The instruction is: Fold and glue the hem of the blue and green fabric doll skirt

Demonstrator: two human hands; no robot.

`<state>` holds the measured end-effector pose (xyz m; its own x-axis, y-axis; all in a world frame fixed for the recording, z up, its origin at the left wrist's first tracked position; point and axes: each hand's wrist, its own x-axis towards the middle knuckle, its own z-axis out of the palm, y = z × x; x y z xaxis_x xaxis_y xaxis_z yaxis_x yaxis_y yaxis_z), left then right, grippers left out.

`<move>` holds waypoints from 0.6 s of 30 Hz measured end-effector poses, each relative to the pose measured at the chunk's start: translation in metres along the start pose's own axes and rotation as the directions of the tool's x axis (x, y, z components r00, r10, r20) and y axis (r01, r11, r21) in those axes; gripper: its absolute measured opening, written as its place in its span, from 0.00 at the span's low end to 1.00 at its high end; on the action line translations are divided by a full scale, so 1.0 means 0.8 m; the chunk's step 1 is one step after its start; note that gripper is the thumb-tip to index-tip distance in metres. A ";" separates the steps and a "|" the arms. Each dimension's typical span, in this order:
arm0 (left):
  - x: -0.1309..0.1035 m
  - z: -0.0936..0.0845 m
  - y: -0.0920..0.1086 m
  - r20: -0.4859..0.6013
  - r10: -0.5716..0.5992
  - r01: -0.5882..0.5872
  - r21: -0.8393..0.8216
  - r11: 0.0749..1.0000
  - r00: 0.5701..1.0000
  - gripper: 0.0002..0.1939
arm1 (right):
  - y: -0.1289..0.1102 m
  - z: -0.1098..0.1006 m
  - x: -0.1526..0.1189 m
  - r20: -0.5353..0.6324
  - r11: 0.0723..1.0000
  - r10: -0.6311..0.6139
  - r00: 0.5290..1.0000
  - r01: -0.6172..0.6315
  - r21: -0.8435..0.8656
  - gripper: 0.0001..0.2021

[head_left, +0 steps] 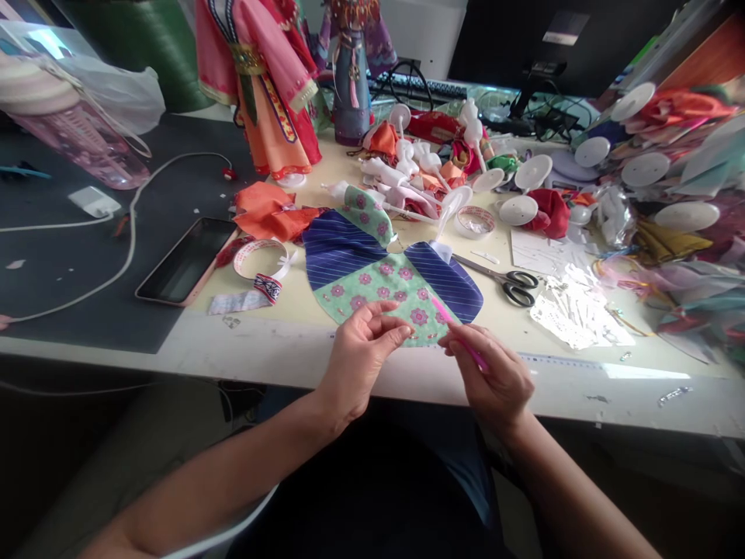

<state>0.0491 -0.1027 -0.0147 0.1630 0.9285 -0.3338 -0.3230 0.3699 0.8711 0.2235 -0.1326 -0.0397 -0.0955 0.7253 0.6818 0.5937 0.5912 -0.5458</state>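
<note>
A small doll-sized garment piece [381, 287], green with pink flowers and dark blue striped panels, lies spread at the table's front edge. My left hand [358, 357] is at its lower edge, thumb and forefinger pressed together; what they pinch, if anything, is too small to make out. In my right hand [494, 376] is a slim bright pink pen-like stick [474, 353], slanting up and left over the green cloth. Small shiny beads seem to dot the flowers and lower hem. Scissors [494, 276] with black handles lie right of the cloth, blades toward it.
A phone [186, 260], a tape roll [261, 260] and orange cloth [268, 210] lie to the left. Dressed dolls [268, 93] stand behind. White doll stands [532, 172] and bodies crowd the back right, with white scraps [582, 307] before them. A ruler strip [559, 362] edges the front.
</note>
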 end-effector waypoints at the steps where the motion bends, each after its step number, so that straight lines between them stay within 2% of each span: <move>1: 0.001 -0.001 0.000 -0.005 0.002 -0.002 0.000 1.000 1.000 0.18 | -0.002 -0.006 0.000 -0.005 1.000 0.006 1.000 -0.006 0.021 0.23; 6: 0.003 -0.002 -0.002 -0.012 0.004 -0.004 -0.017 1.000 1.000 0.20 | -0.018 -0.026 -0.003 -0.015 0.998 -0.034 0.999 0.035 0.060 0.21; 11: 0.004 0.001 -0.002 -0.005 -0.003 0.003 -0.034 0.999 1.000 0.21 | -0.026 -0.026 -0.004 -0.001 0.992 -0.104 0.995 0.104 0.077 0.21; 18: 0.005 0.000 -0.002 -0.008 0.006 -0.006 -0.035 0.999 1.000 0.21 | -0.027 -0.025 -0.002 0.033 0.991 -0.121 0.992 0.119 0.066 0.20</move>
<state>0.0503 -0.1000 -0.0176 0.1536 0.9307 -0.3319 -0.3566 0.3654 0.8598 0.2266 -0.1534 -0.0189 -0.1926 0.6596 0.7265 0.5239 0.6951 -0.4923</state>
